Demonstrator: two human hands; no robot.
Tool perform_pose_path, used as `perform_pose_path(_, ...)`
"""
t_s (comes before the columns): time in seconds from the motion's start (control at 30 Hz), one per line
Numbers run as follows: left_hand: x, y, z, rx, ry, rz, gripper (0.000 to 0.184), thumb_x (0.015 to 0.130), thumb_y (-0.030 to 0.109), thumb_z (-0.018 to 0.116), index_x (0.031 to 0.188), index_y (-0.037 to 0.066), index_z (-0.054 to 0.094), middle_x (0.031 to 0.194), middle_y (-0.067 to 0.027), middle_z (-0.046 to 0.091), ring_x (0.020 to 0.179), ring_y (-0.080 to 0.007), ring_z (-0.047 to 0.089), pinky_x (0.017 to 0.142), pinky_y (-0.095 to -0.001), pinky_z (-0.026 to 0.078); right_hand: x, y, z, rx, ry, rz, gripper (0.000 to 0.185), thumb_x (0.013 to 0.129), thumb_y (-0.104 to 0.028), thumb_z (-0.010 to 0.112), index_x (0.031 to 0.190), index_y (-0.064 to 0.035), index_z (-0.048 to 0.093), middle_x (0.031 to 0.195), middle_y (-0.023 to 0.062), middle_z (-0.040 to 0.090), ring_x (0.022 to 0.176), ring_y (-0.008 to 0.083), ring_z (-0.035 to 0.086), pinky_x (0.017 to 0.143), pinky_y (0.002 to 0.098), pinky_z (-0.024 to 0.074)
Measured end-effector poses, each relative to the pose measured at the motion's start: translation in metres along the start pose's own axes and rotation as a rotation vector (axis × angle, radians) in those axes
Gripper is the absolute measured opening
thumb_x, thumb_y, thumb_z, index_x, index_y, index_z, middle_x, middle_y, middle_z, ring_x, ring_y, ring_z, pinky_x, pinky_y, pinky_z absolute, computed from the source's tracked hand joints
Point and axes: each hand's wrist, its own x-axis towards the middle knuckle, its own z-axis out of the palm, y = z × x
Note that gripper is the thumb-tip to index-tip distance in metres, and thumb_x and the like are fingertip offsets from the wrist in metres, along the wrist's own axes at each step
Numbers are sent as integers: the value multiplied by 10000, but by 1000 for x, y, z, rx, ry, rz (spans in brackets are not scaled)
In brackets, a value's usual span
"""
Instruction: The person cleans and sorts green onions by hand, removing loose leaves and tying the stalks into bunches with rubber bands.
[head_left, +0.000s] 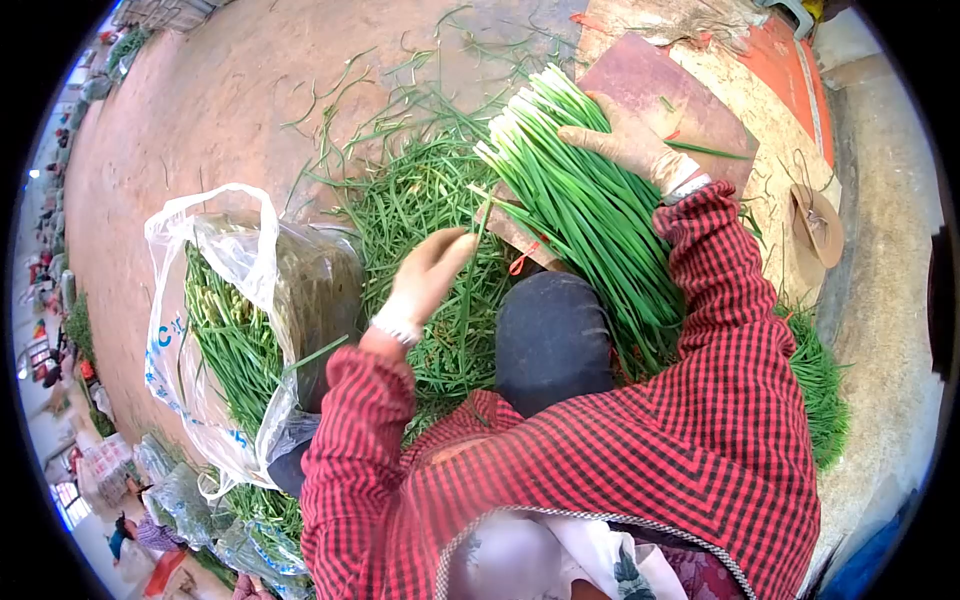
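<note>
My left hand (432,272), in a pale glove, is pinched closed at the fingertips on a single green chive stalk (484,218). It hovers over a pile of loose chive trimmings (410,205). A thick bunch of garlic chives (590,215), white ends pointing away from me, lies slanted on a reddish board (690,95) to the right of my knee. My right hand (622,140), also gloved, holds this bunch near its white end, the thumb across the stems. The far fingertips are partly hidden.
On the left stands a white plastic bag (270,235) with more greens inside. Another green bunch (815,385) lies by my right sleeve. A brown hat-like object (818,225) is on the right. Scattered leaves cover the floor ahead; people and bags line the far left.
</note>
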Motion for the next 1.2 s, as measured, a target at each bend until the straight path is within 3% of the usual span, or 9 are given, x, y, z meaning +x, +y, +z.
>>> perform_pose_path(0.23,33,66,53,415,-4,249,548,867,433,603,1217,13,559,1032,-197,672,953,-300,662,826,-368,511,-19,-8,19,222,104,-102,873,807,-606,644,1376,22,432,1282,248,553,1223,329,524,1035,376,396)
perform_pose_path(0.37,41,61,59,404,-3,251,612,850,438,594,1286,21,488,1070,-250,643,983,-385,628,854,-416,494,-25,-17,27,-40,290,-145,738,835,-465,673,1371,-4,464,1288,247,548,1223,359,519,1029,385,403)
perform_pose_path(0.5,29,32,54,114,-3,235,599,929,431,550,1326,-6,449,1091,-179,667,1007,-256,653,867,-359,492,-12,-9,16,-40,368,-295,652,823,-459,660,1293,-20,547,1254,208,564,1181,350,534,1005,408,416)
perform_pose_path(0.57,23,10,62,-36,108,345,539,970,412,510,1304,-11,483,996,-86,687,803,-133,633,700,-273,493,-16,-27,6,-287,329,-221,596,809,-437,669,1253,-51,576,1216,195,569,1139,349,546,976,419,432)
perform_pose_path(0.63,-1,15,46,-189,115,0,531,958,437,516,1280,16,530,997,-110,686,938,-185,654,821,-331,491,-17,-35,5,-379,333,-155,604,784,-454,679,1249,-82,578,1195,193,570,1109,356,555,958,429,440)
perform_pose_path(0.73,-13,-34,32,127,268,-8,540,949,456,511,1271,24,549,991,-120,678,907,-220,644,865,-326,465,-5,-27,6,-235,368,-194,825,754,-607,672,1318,-28,505,1227,239,557,1188,367,523,999,432,414)
perform_pose_path(0.87,-22,-34,17,1099,592,387,544,910,431,581,1250,6,568,1048,-214,652,1010,-335,623,898,-398,468,2,-9,9,66,110,31,1139,745,-774,564,1394,128,313,1408,325,387,1343,376,385,1101,411,313)
perform_pose_path(0.97,-11,11,26,651,256,417,546,896,442,588,1218,1,590,1086,-225,640,1036,-357,606,901,-392,460,-1,-12,12,45,89,-48,1171,743,-785,551,1419,126,266,1426,324,362,1351,386,368,1111,389,300)
perform_pose_path(1.2,17,82,54,634,57,161,534,938,506,460,1043,-3,581,913,-229,662,873,-392,639,761,-460,497,-8,-15,12,135,-58,-117,1175,734,-752,603,1431,122,242,1426,316,370,1353,359,372,1111,351,300)
